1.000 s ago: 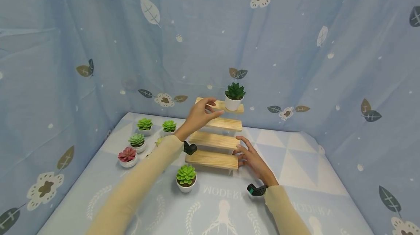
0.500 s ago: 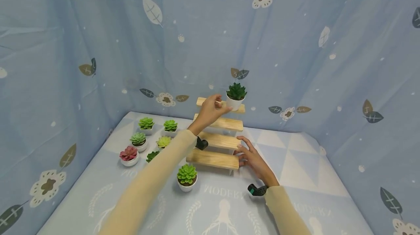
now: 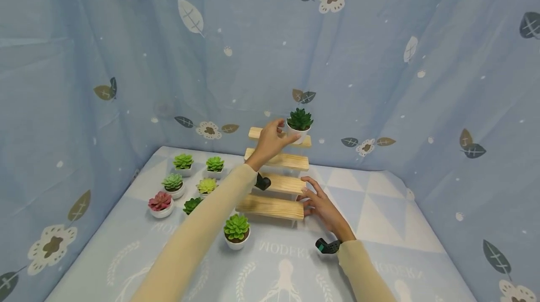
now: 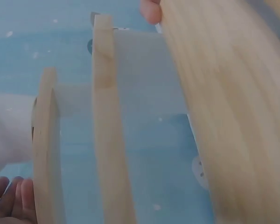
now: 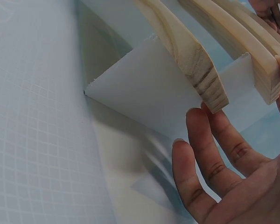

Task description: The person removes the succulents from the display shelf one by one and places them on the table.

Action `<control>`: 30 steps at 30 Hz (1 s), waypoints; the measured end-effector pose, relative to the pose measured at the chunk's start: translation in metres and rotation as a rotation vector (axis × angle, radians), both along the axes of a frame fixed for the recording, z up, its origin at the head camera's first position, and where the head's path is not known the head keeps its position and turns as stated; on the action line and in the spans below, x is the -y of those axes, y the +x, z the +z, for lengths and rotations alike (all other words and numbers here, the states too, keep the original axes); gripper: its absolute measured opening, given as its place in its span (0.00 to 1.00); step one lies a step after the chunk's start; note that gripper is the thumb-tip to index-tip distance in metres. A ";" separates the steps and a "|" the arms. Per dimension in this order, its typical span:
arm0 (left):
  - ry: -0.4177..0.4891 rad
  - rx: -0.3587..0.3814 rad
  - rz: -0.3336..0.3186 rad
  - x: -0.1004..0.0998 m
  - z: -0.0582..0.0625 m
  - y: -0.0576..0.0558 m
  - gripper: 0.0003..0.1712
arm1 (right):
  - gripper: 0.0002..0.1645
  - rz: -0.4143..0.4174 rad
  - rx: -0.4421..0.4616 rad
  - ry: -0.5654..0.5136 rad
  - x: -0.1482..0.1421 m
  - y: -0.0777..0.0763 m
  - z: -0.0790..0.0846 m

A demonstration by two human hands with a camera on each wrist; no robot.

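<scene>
A four-tier wooden plank stand (image 3: pixel 270 207) rises on the table. On the right end of its top plank sits a dark green succulent (image 3: pixel 299 119) in a white pot (image 3: pixel 296 135). My left hand (image 3: pixel 271 145) touches that pot from the left, thumb across its lower front; the left wrist view shows the fingers (image 4: pixel 25 198) beside the pot (image 4: pixel 7 130), not wrapped round it. At the right side of the stand, my right hand (image 3: pixel 322 206) rests with loosely bent fingers against the plank ends; in the right wrist view a fingertip (image 5: pixel 210 109) meets the end of a plank (image 5: pixel 210 86).
Left of the stand are several potted succulents, including a red one (image 3: pixel 160 202), a pale green one (image 3: pixel 173 182) and a yellow-green one (image 3: pixel 206 185). A bright green succulent (image 3: pixel 236 227) stands in front. Blue patterned curtains (image 3: pixel 244 49) enclose the table (image 3: pixel 379 208).
My left hand has moved right along the top plank, from beside the pot to touching it. The right hand stays at the stand's side.
</scene>
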State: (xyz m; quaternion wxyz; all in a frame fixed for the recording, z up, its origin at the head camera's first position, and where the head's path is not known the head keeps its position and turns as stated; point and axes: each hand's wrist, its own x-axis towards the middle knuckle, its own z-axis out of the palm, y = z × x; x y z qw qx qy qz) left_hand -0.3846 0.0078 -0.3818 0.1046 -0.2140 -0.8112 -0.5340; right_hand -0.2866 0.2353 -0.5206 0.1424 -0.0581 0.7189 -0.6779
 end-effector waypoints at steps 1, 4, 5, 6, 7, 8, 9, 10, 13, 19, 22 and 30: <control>-0.006 0.002 0.001 -0.001 0.001 0.000 0.50 | 0.34 0.001 0.002 -0.001 0.000 0.000 0.000; -0.021 0.006 -0.001 -0.003 0.003 -0.003 0.51 | 0.31 0.002 0.007 -0.001 0.001 0.000 0.000; -0.020 0.006 -0.005 -0.004 0.003 -0.004 0.52 | 0.31 0.001 0.006 0.000 0.001 0.000 0.000; -0.021 0.005 -0.006 -0.005 0.004 -0.005 0.52 | 0.31 0.000 0.004 0.000 0.001 0.000 0.000; -0.020 0.008 -0.008 -0.006 0.005 -0.006 0.52 | 0.31 -0.002 0.002 0.001 0.002 0.000 0.000; -0.017 0.009 -0.013 -0.007 0.005 -0.007 0.52 | 0.32 -0.004 0.000 0.002 0.002 0.000 0.001; -0.014 0.010 -0.016 -0.008 0.006 -0.007 0.52 | 0.33 -0.005 0.000 0.002 0.002 0.000 0.001; -0.012 0.011 -0.019 -0.008 0.006 -0.007 0.52 | 0.33 -0.003 -0.001 0.002 0.002 0.000 0.001; -0.004 0.010 -0.019 -0.010 0.006 -0.007 0.52 | 0.35 0.000 0.001 0.000 0.003 0.000 0.001; 0.017 0.028 -0.034 -0.013 0.007 -0.006 0.53 | 0.39 0.000 0.001 -0.004 0.002 0.000 0.000; 0.028 0.053 -0.035 -0.012 0.010 -0.006 0.53 | 0.39 0.000 -0.007 -0.004 0.000 0.000 0.001; 0.016 0.045 -0.027 -0.011 0.012 -0.004 0.51 | 0.37 0.025 -0.010 -0.004 -0.002 0.001 0.001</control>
